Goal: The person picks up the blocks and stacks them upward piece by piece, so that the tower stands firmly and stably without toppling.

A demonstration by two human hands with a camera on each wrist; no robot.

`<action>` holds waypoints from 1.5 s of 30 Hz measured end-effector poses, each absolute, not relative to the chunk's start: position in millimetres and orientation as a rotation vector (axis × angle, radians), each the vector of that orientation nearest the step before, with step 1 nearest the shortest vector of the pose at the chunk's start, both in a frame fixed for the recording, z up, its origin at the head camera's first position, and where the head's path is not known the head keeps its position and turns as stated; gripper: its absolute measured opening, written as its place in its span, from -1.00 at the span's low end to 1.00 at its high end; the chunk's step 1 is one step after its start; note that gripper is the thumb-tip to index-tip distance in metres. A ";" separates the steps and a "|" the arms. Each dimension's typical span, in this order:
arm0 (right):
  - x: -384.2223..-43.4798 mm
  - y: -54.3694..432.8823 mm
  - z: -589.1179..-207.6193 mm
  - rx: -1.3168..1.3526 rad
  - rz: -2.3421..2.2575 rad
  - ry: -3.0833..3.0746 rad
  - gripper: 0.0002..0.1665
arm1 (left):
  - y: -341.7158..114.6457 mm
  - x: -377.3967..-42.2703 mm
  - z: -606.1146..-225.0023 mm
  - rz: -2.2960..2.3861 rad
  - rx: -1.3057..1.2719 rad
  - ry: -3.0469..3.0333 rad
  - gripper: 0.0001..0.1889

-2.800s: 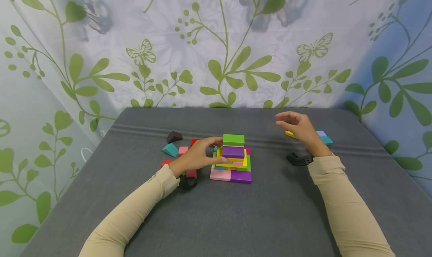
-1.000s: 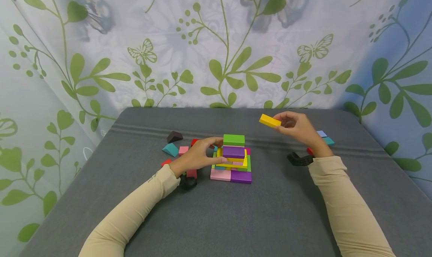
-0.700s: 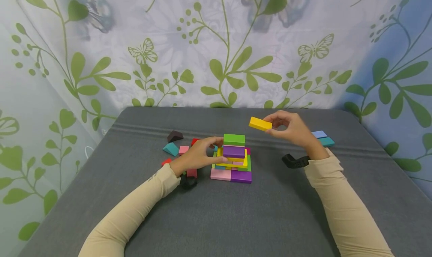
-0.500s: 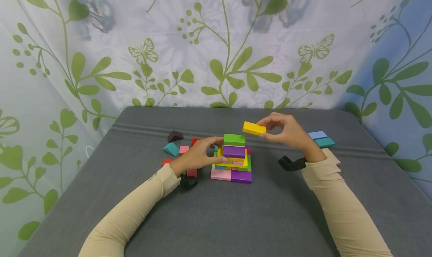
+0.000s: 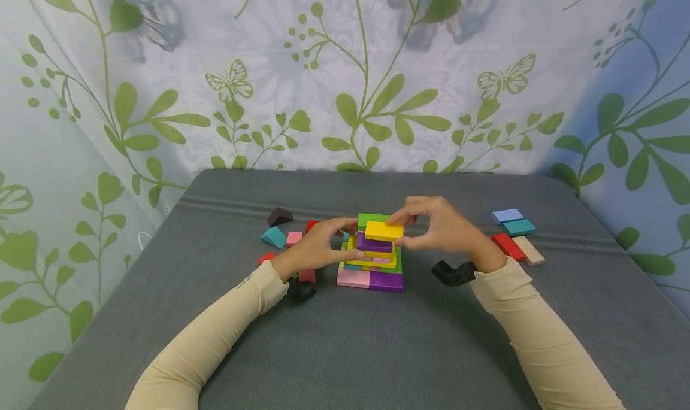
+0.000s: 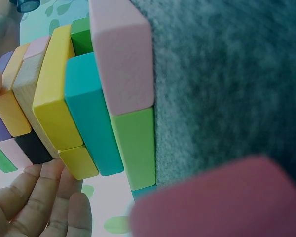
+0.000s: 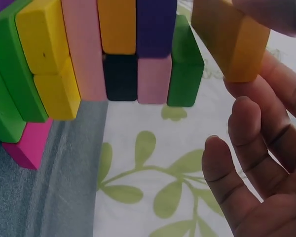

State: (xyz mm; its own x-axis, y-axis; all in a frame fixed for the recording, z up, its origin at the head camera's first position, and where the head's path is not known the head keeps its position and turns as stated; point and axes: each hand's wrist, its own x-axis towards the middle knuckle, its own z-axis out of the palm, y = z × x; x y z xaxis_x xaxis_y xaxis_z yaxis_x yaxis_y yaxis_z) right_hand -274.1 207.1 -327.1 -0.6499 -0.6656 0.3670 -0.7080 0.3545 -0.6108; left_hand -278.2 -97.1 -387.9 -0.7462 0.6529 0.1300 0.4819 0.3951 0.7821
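A stepped tower of coloured wooden blocks (image 5: 353, 278) stands mid-table, topped by a green block (image 5: 366, 218) over a purple one (image 5: 374, 243). My left hand (image 5: 318, 246) straddles the tower's upper layers, thumb on the near side and fingers behind; its fingertips meet a black and a bare-wood block in the left wrist view. Between thumb and fingers my right hand (image 5: 444, 230) pinches a yellow block (image 5: 381, 231), held flat in front of the green block and overlapping it. From the right wrist view, a gap shows between this yellow block (image 7: 232, 42) and the green top block (image 7: 185, 64).
Right of the tower lie light blue (image 5: 507, 216), teal (image 5: 518, 227), red (image 5: 508, 246) and pale wood (image 5: 528, 250) blocks. Left, a dark brown wedge (image 5: 280, 216), a teal wedge (image 5: 273, 237), pink (image 5: 293, 239) and red blocks (image 5: 266, 257) sit beside the left forearm.
My right hand has picked up the yellow block from the right-hand pile and carried it left and down to the tower's top. The left hand has stayed at the tower.
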 end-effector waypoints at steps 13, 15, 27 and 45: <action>-270.6 197.0 -331.1 1.417 1.025 -2.527 -0.62 | -97.4 -278.6 -387.4 1.265 1.030 2.456 -0.29; -270.4 196.5 -330.9 1.422 0.994 -2.521 -0.61 | -97.2 -279.2 -387.9 1.264 1.035 2.457 -0.29; -270.4 193.8 -332.6 1.341 0.993 -2.569 -0.61 | -98.7 -279.3 -386.4 1.279 1.026 2.457 -0.16; -276.7 199.9 -334.0 1.099 1.018 -2.855 -0.30 | -95.8 -275.6 -386.7 1.477 1.107 2.495 -0.11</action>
State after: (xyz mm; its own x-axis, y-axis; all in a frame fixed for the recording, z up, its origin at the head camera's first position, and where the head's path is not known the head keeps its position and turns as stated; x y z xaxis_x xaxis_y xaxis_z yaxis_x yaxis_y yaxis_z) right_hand -276.7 199.9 -334.0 -0.7647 -0.6286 0.1420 -0.5765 0.5689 -0.5864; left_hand -275.6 -95.8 -386.7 -0.7451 0.5914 0.3084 0.5548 0.2928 0.7788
